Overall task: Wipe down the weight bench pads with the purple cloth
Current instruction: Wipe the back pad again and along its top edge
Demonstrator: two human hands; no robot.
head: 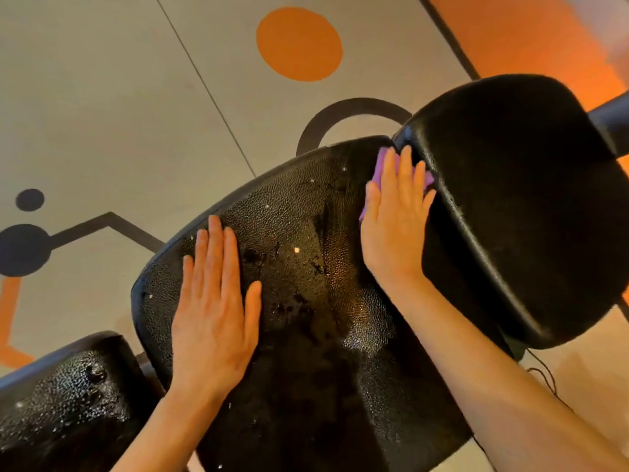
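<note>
Pads, three black ones I count, my right hand [394,229] fingers straight, pressing purple cloth [386,165] at middle pad [306,233] far edge, left hand [214,321] flat.

Gym floor with painted shapes

The beige floor [102,97] carries 1 orange circle [299,44] at 12 o'clock, a dark ring [340,112] just below it, 2 dark dots [30,199] joined to a zigzag line at 9 o'clock, and an orange band [531,32] glowing at 1 o'clock.
</note>
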